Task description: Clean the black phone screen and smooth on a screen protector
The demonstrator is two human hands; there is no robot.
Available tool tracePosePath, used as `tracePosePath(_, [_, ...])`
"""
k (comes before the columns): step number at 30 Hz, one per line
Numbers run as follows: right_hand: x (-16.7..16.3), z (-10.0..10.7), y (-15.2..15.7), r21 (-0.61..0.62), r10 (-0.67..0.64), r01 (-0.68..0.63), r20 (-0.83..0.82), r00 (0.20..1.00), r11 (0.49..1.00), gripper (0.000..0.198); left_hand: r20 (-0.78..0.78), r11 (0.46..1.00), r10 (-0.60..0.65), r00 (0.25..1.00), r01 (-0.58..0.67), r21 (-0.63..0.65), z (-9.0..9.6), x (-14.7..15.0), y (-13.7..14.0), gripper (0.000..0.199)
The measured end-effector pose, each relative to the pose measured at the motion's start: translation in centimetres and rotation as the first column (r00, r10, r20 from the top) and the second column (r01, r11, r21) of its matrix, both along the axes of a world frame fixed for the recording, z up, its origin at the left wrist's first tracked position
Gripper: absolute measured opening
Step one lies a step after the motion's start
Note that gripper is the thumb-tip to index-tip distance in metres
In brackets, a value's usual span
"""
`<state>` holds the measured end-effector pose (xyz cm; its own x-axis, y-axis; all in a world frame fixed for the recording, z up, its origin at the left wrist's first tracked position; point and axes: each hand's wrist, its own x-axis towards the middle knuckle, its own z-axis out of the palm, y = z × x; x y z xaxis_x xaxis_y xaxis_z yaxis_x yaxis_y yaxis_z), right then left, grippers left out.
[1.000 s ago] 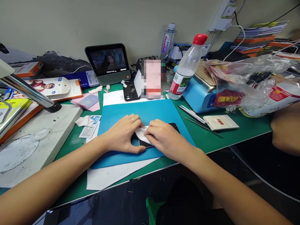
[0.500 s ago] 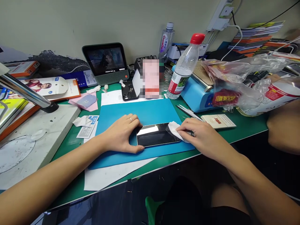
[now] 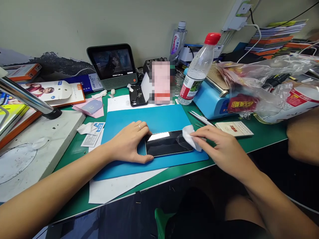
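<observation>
Phone [image 3: 168, 143] is lying flat on the blue mat [image 3: 159, 119], my left hand [image 3: 129, 142] bracing its near end open-palmed while my right hand [image 3: 219, 146] is pinching a wipe [image 3: 189, 136] at its far end, risking skidding it off.

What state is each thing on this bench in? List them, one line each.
Phone: flat on the blue mat, screen up, dark.
White wipe: pinched in the right hand, at the phone's right end.
Left hand: braces the phone's left end.
Red-capped bottle: upright, capped.
Small display: on, showing a picture.
Tweezers: lying unused.
</observation>
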<state>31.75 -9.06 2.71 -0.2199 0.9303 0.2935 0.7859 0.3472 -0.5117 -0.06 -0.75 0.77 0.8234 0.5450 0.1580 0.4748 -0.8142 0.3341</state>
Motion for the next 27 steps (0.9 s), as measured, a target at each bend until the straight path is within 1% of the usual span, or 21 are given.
tracePosePath(2, [-0.8,-0.4,-0.5,0.033,0.045,-0.047,0.040,0.998,0.998,0.020,0.005,1.000,-0.003,1.000,0.003,0.001,0.0,0.0,0.0,0.059])
tracePosePath(5, [-1.7,-0.8,-1.0,0.127,0.068,-0.081,0.104,0.992,0.989,0.024,0.001,1.000,-0.009,1.000,0.009,0.003,0.0,0.1,0.0,0.059])
tracePosePath(8, [-2.4,-1.1,-1.5,0.159,0.140,-0.172,0.197,0.970,0.972,0.030,-0.002,1.000,-0.004,1.000,0.004,0.005,0.0,0.1,0.0,0.060])
tracePosePath(11, [-3.0,-1.4,-2.0,0.162,0.164,-0.210,0.260,0.952,0.964,0.033,0.003,1.000,0.000,1.000,0.000,0.001,0.0,0.1,0.0,0.060])
tracePosePath(16, [-4.6,-1.2,-2.5,0.154,0.179,-0.224,0.261,0.949,0.962,0.033,0.018,1.000,-0.009,1.000,0.009,0.008,0.0,0.1,0.0,0.059])
tracePosePath(20, [-7.1,-0.9,-1.1,0.115,0.246,-0.278,0.231,0.941,0.954,0.034,0.033,1.000,-0.017,0.999,0.016,0.027,-0.2,0.2,0.0,0.057])
tracePosePath(22, [-8.5,-0.8,-0.1,0.108,0.275,-0.306,0.235,0.932,0.946,0.038,0.044,0.999,-0.023,0.999,0.021,0.042,-0.3,0.2,0.0,0.056])
tracePosePath(25, [-10.2,-0.8,0.5,0.103,0.285,-0.320,0.259,0.923,0.942,0.045,0.043,0.998,-0.018,0.999,0.015,0.066,-0.4,0.1,-0.1,0.054])
tracePosePath(27, [-10.7,-0.9,0.2,0.087,0.274,-0.306,0.265,0.925,0.948,0.045,0.039,0.997,-0.016,0.999,0.013,0.075,-0.4,0.1,-0.1,0.056])
